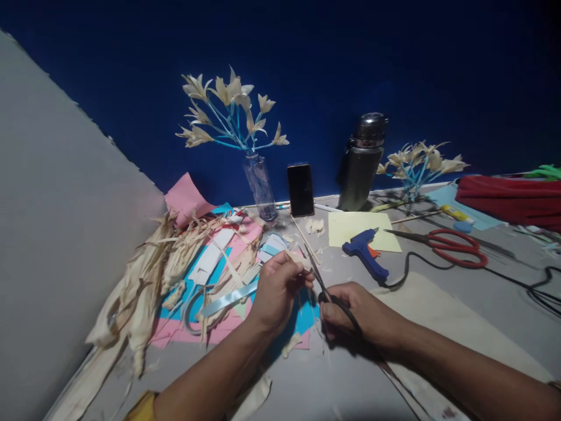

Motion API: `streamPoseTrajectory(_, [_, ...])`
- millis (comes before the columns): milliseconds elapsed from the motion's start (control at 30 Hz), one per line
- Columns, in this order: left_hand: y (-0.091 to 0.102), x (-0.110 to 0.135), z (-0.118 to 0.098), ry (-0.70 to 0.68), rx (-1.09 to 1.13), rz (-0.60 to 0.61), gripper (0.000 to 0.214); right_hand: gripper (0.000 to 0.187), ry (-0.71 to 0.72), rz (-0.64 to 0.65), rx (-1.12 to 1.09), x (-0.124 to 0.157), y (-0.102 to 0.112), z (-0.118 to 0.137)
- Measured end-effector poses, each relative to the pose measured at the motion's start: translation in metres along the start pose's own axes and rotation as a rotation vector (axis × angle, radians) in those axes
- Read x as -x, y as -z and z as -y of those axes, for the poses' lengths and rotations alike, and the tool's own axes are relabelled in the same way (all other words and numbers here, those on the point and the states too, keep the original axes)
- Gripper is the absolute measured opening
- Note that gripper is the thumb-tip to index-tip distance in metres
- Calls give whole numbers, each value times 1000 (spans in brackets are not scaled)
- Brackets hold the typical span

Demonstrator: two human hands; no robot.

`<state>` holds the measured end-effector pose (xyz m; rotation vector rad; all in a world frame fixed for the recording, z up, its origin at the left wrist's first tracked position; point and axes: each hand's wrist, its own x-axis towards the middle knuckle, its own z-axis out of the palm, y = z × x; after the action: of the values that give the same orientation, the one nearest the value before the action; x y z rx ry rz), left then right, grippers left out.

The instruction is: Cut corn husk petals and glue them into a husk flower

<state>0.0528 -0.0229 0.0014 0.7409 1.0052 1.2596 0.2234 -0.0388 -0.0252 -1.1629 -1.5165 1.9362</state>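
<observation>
My left hand (278, 289) is closed in a pinch on a small pale strip of corn husk (298, 258), held just above the table. My right hand (350, 313) is wrapped round the black handles of a small pair of scissors (318, 275). Its blades point up and left and meet the husk piece at my left fingertips. Below both hands lie blue and pink paper sheets (302, 318) with husk scraps on them.
A heap of dried corn husks (149, 275) and paper lies left. A bottle of husk flowers (258, 181), a phone (300, 190) and a steel flask (363, 164) stand at the back. A blue glue gun (366, 257), red scissors (456, 245) and cables lie right.
</observation>
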Motion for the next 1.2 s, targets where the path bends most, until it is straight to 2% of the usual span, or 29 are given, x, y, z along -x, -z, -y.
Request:
streamPoseTrajectory(200, [-1,1,-1,9,-21,-14,10,33,-20,-12,10,0,-2,4])
streamPoseTrajectory(567, [1,-1,-3,10,-48,29,10,31,-118,-63,21,1,-2,8])
streamPoseTrajectory(733, [3,-1,-8,32,-76,62,7,32,-114,-49,-13,0,0,3])
streamPoseTrajectory(900, [5,-1,-3,73,-99,86,12,24,-7,-190,-253,-4,-1,1])
streamPoseTrajectory(1000, [4,0,6,110,-59,136,12,32,112,-288,-395,-5,-1,2])
streamPoseTrajectory(1100, [0,2,13,129,-57,174,11,35,200,-343,-440,-6,1,2])
streamPoseTrajectory(1200, [-2,4,16,165,-67,183,12,32,219,-365,-446,-6,3,1])
